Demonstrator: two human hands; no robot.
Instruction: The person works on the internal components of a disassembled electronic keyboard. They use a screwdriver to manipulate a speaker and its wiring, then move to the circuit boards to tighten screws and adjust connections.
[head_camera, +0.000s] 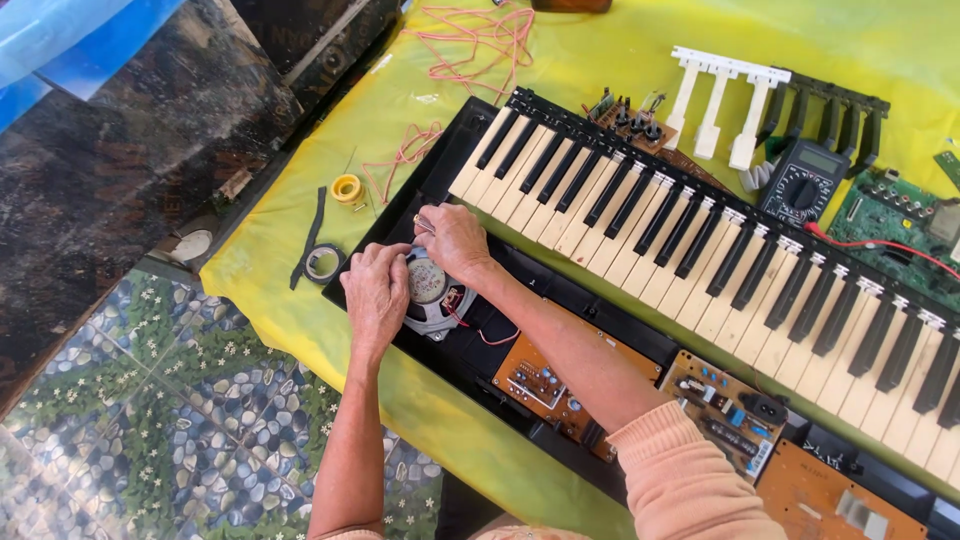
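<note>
While keyboard (700, 240) lies opened, both hands (left (375, 295), right (455, 240)) grip clamped on speaker (432, 292).

I see one screen: the small grey-green rectangular display (818, 160) on the black handheld multimeter (800, 185), lying beyond the keyboard's black keys at upper right. No packages or signs.
</note>
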